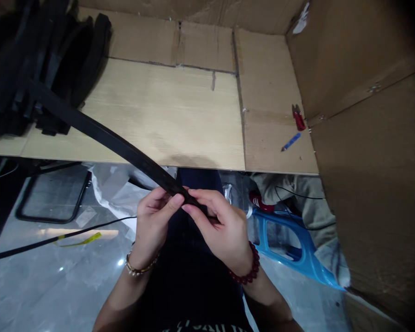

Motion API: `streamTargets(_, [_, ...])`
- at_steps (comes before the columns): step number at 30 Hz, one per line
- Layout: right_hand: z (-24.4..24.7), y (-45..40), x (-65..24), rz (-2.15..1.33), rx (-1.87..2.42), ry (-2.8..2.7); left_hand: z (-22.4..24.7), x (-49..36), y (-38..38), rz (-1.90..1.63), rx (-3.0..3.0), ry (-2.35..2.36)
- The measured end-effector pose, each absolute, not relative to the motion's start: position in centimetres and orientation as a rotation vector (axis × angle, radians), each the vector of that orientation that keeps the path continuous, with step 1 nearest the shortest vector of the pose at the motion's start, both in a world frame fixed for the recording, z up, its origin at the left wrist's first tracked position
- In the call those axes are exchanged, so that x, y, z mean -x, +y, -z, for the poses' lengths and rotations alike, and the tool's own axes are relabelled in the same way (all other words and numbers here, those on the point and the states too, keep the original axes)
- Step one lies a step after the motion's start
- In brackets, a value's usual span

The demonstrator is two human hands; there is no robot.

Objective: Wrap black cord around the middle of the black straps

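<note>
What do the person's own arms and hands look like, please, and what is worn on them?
The left hand and right hand are bare, with no gloves or sleeves in view. The left hand has a slim bracelet of pale and gold-toned beads at its wrist; the right hand has a strand of round dark red beads at its wrist.

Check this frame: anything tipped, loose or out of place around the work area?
A bright blue plastic stool-like item seems tipped on its side on the grey polished floor, which looks odd for a seat. A loose yellow strip also lies on that floor beside a thin black cable, looking dropped.
</note>
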State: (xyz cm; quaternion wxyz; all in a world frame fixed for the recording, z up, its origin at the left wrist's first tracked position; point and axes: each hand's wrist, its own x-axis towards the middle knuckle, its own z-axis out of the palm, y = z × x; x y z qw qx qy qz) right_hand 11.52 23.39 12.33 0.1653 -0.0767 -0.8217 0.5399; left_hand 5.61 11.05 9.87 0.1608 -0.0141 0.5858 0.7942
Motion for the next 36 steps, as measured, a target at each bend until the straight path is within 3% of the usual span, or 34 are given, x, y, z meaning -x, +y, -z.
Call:
streamTargets(16, [-11.6, 23.4, -11.6, -1.704, 0.392, -2.259, -10.5, -5.5, 11.2, -2.169, -0.007, 1.709])
streamTargets(27, [-12.1, 22.4, -12.1, -0.871, 0.204, -2.515, -9.9, -5.5, 11.6, -2.309, 0.125, 1.841])
streamTargets(36, [-12.5, 20.1, -13.0, -0.771, 0.432, -2.433, -8.8, -5.7, 13.0, -2.479, 0.362, 1.804])
